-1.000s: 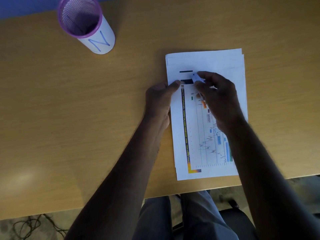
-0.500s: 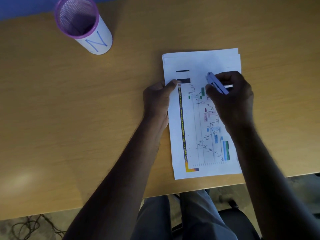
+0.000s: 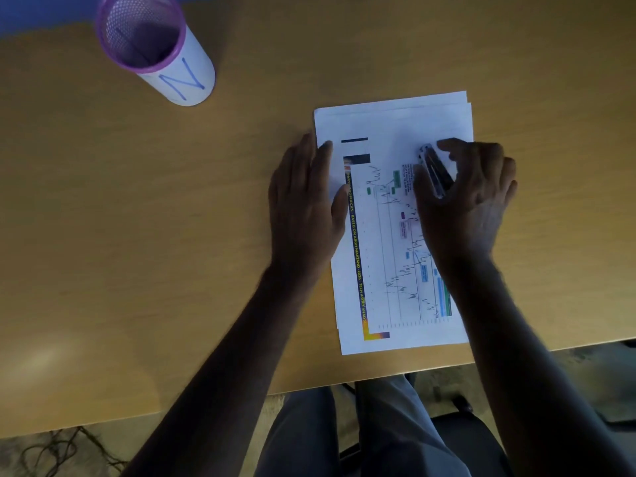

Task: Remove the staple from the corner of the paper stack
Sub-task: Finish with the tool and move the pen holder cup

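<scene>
A white paper stack point(image 3: 392, 125) with a printed chart lies on the wooden desk, its sheets slightly fanned at the top. My left hand point(image 3: 306, 201) lies flat with straight fingers over the stack's left edge, fingertips on the paper. My right hand point(image 3: 471, 201) grips a small silvery staple remover point(image 3: 434, 170) over the upper right part of the page, thumb and fingers curled round it. The staple itself is too small to make out.
A purple mesh pen cup point(image 3: 155, 46) with a white label marked N stands at the far left. The desk's point(image 3: 137, 235) front edge runs just below the stack, with my lap, a chair and floor cables beyond it.
My right hand carried the staple remover from the top-left of the page to the right side. My left hand flattened out and slid a little up along the stack's left edge.
</scene>
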Action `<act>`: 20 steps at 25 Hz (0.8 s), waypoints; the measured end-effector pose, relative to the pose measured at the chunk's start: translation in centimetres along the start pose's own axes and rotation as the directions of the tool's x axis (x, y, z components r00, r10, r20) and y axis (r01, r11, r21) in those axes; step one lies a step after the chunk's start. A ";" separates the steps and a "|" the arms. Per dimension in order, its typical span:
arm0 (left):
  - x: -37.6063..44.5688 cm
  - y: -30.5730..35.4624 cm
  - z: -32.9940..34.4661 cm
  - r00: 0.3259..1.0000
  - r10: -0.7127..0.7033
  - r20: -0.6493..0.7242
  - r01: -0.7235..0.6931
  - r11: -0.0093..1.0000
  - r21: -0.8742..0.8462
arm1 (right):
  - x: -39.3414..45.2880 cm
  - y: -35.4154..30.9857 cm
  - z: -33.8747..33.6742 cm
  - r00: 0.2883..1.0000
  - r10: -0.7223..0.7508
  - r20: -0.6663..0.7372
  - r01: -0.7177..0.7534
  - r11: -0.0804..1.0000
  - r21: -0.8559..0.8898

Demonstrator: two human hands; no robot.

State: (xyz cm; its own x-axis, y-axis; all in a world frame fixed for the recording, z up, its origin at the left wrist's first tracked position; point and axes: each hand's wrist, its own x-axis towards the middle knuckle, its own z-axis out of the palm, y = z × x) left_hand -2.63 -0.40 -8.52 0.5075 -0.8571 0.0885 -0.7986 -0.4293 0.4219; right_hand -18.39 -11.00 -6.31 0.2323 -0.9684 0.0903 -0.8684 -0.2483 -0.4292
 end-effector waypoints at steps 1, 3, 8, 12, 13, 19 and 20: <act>-0.3 -0.3 0.4 0.999 0.019 0.049 -0.022 0.998 0.064 | 0.0 -0.5 0.0 0.996 -0.084 -0.042 0.086 0.996 0.037; -0.8 -0.9 1.1 0.994 0.032 0.108 -0.050 0.985 0.163 | 0.1 -2.0 0.3 0.970 -0.234 -0.066 0.243 0.954 0.176; -0.9 -1.2 1.8 0.995 0.060 0.078 -0.076 0.972 0.223 | 1.3 -4.2 2.0 0.960 -0.228 0.160 0.181 0.947 0.266; -1.0 -1.4 2.3 0.996 0.062 0.059 -0.074 0.970 0.231 | 2.3 -4.3 2.5 0.944 -0.257 0.206 0.205 0.949 0.240; -1.0 -1.5 2.3 0.997 0.064 0.053 -0.074 0.970 0.231 | 2.4 -4.3 2.6 0.941 -0.266 0.208 0.218 0.949 0.227; -0.9 -1.5 2.5 0.997 0.075 0.025 -0.079 0.972 0.221 | 2.8 -4.4 3.1 0.948 -0.255 0.190 0.216 0.955 0.201; -0.9 -1.6 2.5 0.997 0.077 0.022 -0.080 0.972 0.222 | 2.8 -4.4 3.1 0.948 -0.253 0.191 0.215 0.956 0.200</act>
State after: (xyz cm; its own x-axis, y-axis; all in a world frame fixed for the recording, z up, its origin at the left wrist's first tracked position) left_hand -2.67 0.32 -11.55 0.4376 -0.8935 0.1007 -0.8883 -0.4123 0.2025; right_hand -12.56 -12.56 -6.98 0.5239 -0.8515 0.0224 -0.6926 -0.4411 -0.5707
